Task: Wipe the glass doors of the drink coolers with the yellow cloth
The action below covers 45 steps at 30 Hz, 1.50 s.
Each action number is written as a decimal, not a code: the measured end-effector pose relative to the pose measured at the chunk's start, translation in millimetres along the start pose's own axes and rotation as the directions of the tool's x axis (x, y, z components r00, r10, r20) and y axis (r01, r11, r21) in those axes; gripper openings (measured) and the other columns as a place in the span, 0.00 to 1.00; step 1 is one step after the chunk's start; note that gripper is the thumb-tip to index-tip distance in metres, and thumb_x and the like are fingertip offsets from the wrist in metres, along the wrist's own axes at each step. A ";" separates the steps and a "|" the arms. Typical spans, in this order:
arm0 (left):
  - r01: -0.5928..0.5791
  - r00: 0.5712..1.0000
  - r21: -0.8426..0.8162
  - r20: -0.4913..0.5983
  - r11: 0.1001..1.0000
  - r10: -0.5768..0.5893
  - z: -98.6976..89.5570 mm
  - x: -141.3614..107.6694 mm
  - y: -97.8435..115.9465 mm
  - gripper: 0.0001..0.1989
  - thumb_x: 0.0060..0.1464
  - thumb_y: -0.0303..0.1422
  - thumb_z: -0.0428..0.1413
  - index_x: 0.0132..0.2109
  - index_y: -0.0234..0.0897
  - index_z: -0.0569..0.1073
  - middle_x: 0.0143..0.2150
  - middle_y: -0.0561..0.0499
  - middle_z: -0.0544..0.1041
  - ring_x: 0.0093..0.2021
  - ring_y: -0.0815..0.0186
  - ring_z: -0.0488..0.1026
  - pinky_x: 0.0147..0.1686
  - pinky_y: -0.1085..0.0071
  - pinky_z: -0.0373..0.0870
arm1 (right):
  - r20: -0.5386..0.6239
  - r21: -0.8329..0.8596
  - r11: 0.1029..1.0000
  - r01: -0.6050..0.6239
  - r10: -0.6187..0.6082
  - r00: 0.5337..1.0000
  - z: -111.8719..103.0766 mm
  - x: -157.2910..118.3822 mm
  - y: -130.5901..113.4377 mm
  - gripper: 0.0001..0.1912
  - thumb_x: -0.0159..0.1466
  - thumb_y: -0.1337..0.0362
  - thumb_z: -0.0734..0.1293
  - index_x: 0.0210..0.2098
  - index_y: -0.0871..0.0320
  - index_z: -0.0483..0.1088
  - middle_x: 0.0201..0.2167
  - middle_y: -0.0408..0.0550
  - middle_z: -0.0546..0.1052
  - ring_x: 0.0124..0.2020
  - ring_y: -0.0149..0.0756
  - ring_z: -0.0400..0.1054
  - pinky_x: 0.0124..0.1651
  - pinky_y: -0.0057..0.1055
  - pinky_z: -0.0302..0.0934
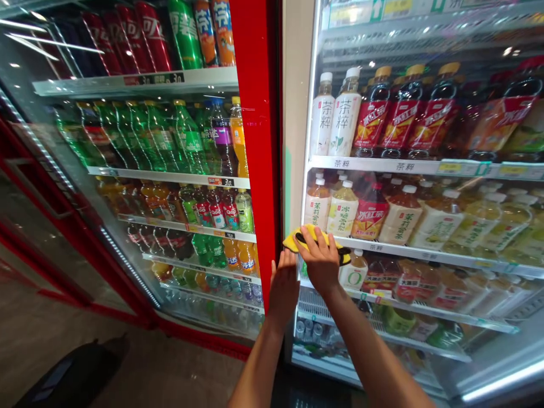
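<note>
Yellow-and-black cloth (292,242) is under the right hand (318,256), by the pale cooler frame (297,113). Should be light, soft, limp, nothing to break; best held flat under palm or by a bunched edge. Right hand fairly flat, fingers slightly spread. Left hand (286,283) just beside, fingers straight, together; contact unclear. Bottles (402,215) sit behind.

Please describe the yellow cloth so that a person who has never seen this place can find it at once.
On the right, beside the red-framed cooler, stands a pale-framed drinks cooler. Near its left edge, just below mid-picture, the person's right hand lies over the yellow cloth. Unlike the bottles around it, the cloth is crumpled fabric, bright yellow with black patches.
</note>
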<state>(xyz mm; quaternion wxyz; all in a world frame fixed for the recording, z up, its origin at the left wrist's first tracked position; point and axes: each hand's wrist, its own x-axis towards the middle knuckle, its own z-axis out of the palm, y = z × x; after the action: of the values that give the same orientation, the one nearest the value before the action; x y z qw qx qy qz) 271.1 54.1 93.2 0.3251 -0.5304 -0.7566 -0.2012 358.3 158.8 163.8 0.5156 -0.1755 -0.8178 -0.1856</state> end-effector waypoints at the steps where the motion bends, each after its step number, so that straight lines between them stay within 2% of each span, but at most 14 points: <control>1: 0.003 1.000 0.000 0.004 1.000 -0.003 -0.9 -1.8 0.4 0.38 0.60 0.23 0.50 0.75 0.28 0.46 0.74 0.32 0.57 0.76 0.50 0.51 0.71 0.45 0.55 | 0.020 0.006 1.000 -0.009 0.008 1.000 -2.1 -6.0 5.4 0.24 0.69 0.70 0.65 0.62 0.45 0.71 0.67 0.46 0.70 0.71 0.47 0.57 0.73 0.57 0.43; 5: 0.025 1.000 -0.028 -0.009 0.999 -0.025 -5.1 -1.9 2.5 0.40 0.61 0.25 0.51 0.75 0.30 0.43 0.76 0.32 0.53 0.76 0.49 0.48 0.71 0.44 0.56 | -0.057 0.036 0.989 -0.143 0.145 0.988 -4.0 7.5 11.6 0.27 0.69 0.72 0.62 0.64 0.46 0.69 0.70 0.50 0.66 0.74 0.51 0.50 0.73 0.61 0.41; 8: 0.036 0.999 -0.037 -0.025 0.999 -0.037 -5.5 -0.7 4.6 0.42 0.62 0.25 0.52 0.76 0.29 0.40 0.76 0.30 0.51 0.76 0.47 0.47 0.71 0.42 0.55 | -0.117 0.050 0.990 -0.133 0.139 0.983 7.2 17.3 -1.3 0.24 0.70 0.69 0.62 0.64 0.47 0.69 0.69 0.48 0.66 0.75 0.50 0.48 0.73 0.59 0.42; 12: 0.064 0.997 -0.030 -0.031 0.997 -0.065 -3.0 -5.4 5.5 0.43 0.62 0.25 0.52 0.76 0.27 0.36 0.75 0.27 0.51 0.76 0.45 0.47 0.69 0.40 0.56 | -0.053 0.024 1.000 0.005 -0.004 0.999 15.5 -24.6 -5.1 0.20 0.71 0.68 0.63 0.59 0.45 0.73 0.67 0.43 0.71 0.73 0.45 0.53 0.75 0.55 0.38; 16: 0.062 0.997 -0.067 -0.041 0.996 -0.064 -3.3 -7.8 5.4 0.42 0.63 0.26 0.52 0.76 0.29 0.37 0.75 0.28 0.52 0.76 0.46 0.47 0.69 0.41 0.58 | 0.016 0.019 1.000 0.015 -0.015 1.000 0.1 -60.6 21.4 0.25 0.70 0.73 0.61 0.62 0.45 0.70 0.67 0.42 0.70 0.75 0.42 0.47 0.76 0.55 0.36; 21: 0.085 0.992 -0.078 -0.092 0.993 -0.092 -5.4 2.0 12.6 0.43 0.63 0.28 0.54 0.76 0.29 0.38 0.76 0.28 0.51 0.76 0.47 0.46 0.70 0.43 0.56 | -0.079 -0.015 0.972 -0.235 0.233 0.969 -8.1 -16.8 27.2 0.28 0.70 0.75 0.59 0.65 0.48 0.68 0.71 0.50 0.64 0.77 0.53 0.40 0.72 0.64 0.43; 23: 0.071 0.992 -0.078 -0.100 0.994 -0.079 -4.4 5.3 16.8 0.44 0.63 0.28 0.54 0.76 0.29 0.37 0.76 0.28 0.51 0.76 0.45 0.46 0.70 0.42 0.56 | -0.095 -0.015 0.975 -0.221 0.219 0.971 -2.9 -7.7 18.4 0.28 0.70 0.74 0.60 0.65 0.47 0.68 0.70 0.49 0.65 0.76 0.53 0.43 0.71 0.63 0.45; 26: 0.044 0.994 -0.082 -0.093 0.996 -0.051 -2.8 7.1 22.2 0.45 0.63 0.27 0.53 0.76 0.29 0.35 0.75 0.28 0.51 0.76 0.45 0.46 0.69 0.42 0.56 | -0.028 -0.005 0.995 -0.096 0.096 0.995 0.9 -28.5 17.0 0.25 0.69 0.72 0.63 0.62 0.44 0.71 0.67 0.45 0.70 0.74 0.50 0.50 0.73 0.60 0.45; 28: 0.022 0.997 -0.084 -0.073 0.996 -0.028 -3.2 8.1 25.1 0.45 0.62 0.27 0.54 0.76 0.29 0.34 0.76 0.28 0.50 0.76 0.45 0.46 0.69 0.42 0.57 | 0.012 0.014 0.999 -0.048 0.047 0.999 -3.7 -51.2 29.9 0.26 0.69 0.73 0.63 0.62 0.43 0.71 0.66 0.44 0.71 0.74 0.47 0.50 0.74 0.58 0.44; 30: 0.003 0.998 -0.087 -0.061 0.996 -0.009 -4.8 11.0 28.3 0.46 0.63 0.27 0.54 0.76 0.29 0.33 0.76 0.27 0.48 0.76 0.45 0.46 0.70 0.41 0.56 | 0.010 0.017 0.996 -0.090 0.090 0.996 -12.7 -62.8 49.3 0.29 0.68 0.75 0.62 0.64 0.44 0.68 0.68 0.46 0.69 0.76 0.46 0.46 0.73 0.60 0.44; 34: -0.014 0.995 -0.108 -0.101 0.994 0.003 -7.1 22.5 38.2 0.46 0.64 0.28 0.53 0.76 0.30 0.32 0.76 0.28 0.48 0.76 0.44 0.47 0.70 0.41 0.55 | -0.097 0.001 0.964 -0.266 0.265 0.959 -26.1 -34.3 71.9 0.34 0.66 0.78 0.58 0.68 0.47 0.63 0.73 0.52 0.61 0.78 0.51 0.34 0.71 0.66 0.45; 38: -0.036 0.990 -0.120 -0.139 0.992 0.019 -5.0 33.4 51.9 0.44 0.65 0.29 0.52 0.76 0.30 0.32 0.77 0.29 0.48 0.76 0.46 0.47 0.70 0.43 0.55 | -0.110 -0.029 0.964 -0.264 0.260 0.959 -21.7 -12.7 60.7 0.33 0.66 0.76 0.60 0.68 0.48 0.64 0.72 0.52 0.62 0.77 0.53 0.37 0.72 0.63 0.46; 42: -0.068 0.991 -0.131 -0.124 0.989 0.052 -0.2 38.6 64.1 0.44 0.65 0.30 0.52 0.76 0.29 0.32 0.77 0.29 0.46 0.76 0.46 0.46 0.71 0.43 0.54 | 0.022 -0.057 0.986 -0.159 0.160 0.987 -21.2 -59.2 70.5 0.33 0.65 0.76 0.64 0.65 0.41 0.67 0.69 0.47 0.68 0.76 0.49 0.45 0.72 0.61 0.47; 45: -0.113 0.987 -0.156 -0.127 0.981 0.093 3.5 43.0 74.6 0.44 0.65 0.29 0.52 0.76 0.30 0.33 0.77 0.31 0.45 0.77 0.47 0.45 0.71 0.45 0.54 | 0.000 -0.059 0.979 -0.195 0.195 0.981 -31.5 -87.5 100.6 0.38 0.66 0.78 0.62 0.69 0.39 0.61 0.72 0.46 0.62 0.77 0.48 0.42 0.72 0.62 0.46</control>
<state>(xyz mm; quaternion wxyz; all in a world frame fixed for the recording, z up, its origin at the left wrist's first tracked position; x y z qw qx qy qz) 330.1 111.9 118.1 0.3354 -0.5807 -0.6884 -0.2766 466.5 222.7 109.1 0.5234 -0.2705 -0.7925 -0.1577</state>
